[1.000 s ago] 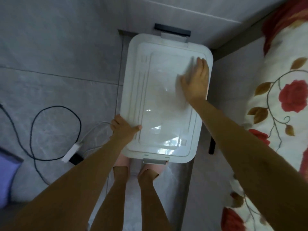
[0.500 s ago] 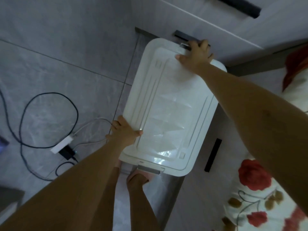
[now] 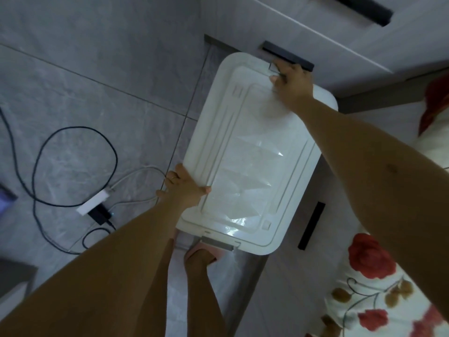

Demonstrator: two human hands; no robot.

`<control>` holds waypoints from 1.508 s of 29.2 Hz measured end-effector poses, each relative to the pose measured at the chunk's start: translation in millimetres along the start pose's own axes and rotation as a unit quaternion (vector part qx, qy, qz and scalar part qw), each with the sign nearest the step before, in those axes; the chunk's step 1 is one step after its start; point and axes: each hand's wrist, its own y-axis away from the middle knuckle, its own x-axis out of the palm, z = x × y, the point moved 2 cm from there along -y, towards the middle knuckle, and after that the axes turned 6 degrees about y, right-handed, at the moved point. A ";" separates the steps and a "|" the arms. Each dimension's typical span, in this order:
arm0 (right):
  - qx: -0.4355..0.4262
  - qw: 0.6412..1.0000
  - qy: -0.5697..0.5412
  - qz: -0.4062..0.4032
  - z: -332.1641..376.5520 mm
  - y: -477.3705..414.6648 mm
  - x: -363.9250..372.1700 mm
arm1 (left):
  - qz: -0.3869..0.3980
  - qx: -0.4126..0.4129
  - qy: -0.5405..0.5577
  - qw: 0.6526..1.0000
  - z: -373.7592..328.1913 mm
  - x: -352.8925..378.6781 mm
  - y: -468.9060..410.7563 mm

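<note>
Both hands on the white lidded box (image 3: 252, 166), centre frame, down on the tiled floor (image 3: 97, 81).
The left hand (image 3: 184, 188) grips its left rim low in the frame, thumb on top and fingers curled under. The right hand (image 3: 292, 85) is at the top end, fingers curled over the far clip (image 3: 274, 66) (the near clip (image 3: 218, 243) sits untouched at the bottom edge). Cables (image 3: 73, 142) loop at left.

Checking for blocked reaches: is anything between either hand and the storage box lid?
Nothing visible does. The right hand grips the far latch; the left hand holds the storage box lid by its left edge.
</note>
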 end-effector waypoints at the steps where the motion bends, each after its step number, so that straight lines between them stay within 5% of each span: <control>1: 0.005 1.000 -0.005 -0.004 0.1 -1.5 0.6 | 0.000 0.000 0.002 1.000 -0.6 -1.1 -0.1; 19: 0.019 0.982 -0.147 -0.114 18.3 18.9 0.6 | -0.023 0.007 0.009 1.000 -2.8 -2.4 -3.2; 22: -0.028 0.957 -0.227 -0.179 46.2 76.6 2.8 | -0.027 0.011 0.037 0.999 -4.0 2.1 -3.2; 26: -0.021 0.947 -0.284 -0.147 66.2 202.7 38.0 | -0.054 0.031 0.080 0.995 -4.3 -0.2 -2.4; 29: 0.140 0.942 -0.284 -0.111 54.2 296.5 77.1 | -0.051 0.040 0.078 0.995 -3.9 -2.0 0.0; 32: 0.381 0.830 -0.379 -0.150 44.5 353.2 107.7 | -0.041 0.038 0.083 0.995 -3.4 -4.6 -0.6; 34: 0.517 0.718 -0.419 -0.203 40.8 366.4 125.8 | -0.036 0.038 0.084 0.995 -2.9 -0.4 -2.3; 36: 0.627 0.574 -0.497 -0.173 47.7 375.0 144.2 | -0.028 0.042 0.074 0.996 0.1 4.2 1.3; 40: 0.519 0.466 -0.716 -0.023 80.2 364.0 174.0 | -0.021 0.041 0.078 0.996 2.4 5.0 3.3; 42: 0.471 0.387 -0.792 -0.041 93.5 362.8 177.3 | -0.031 0.047 0.079 0.995 1.8 5.3 4.4; 44: 0.474 0.368 -0.796 -0.075 103.0 361.1 180.0 | -0.031 0.049 0.084 0.995 2.5 2.8 2.9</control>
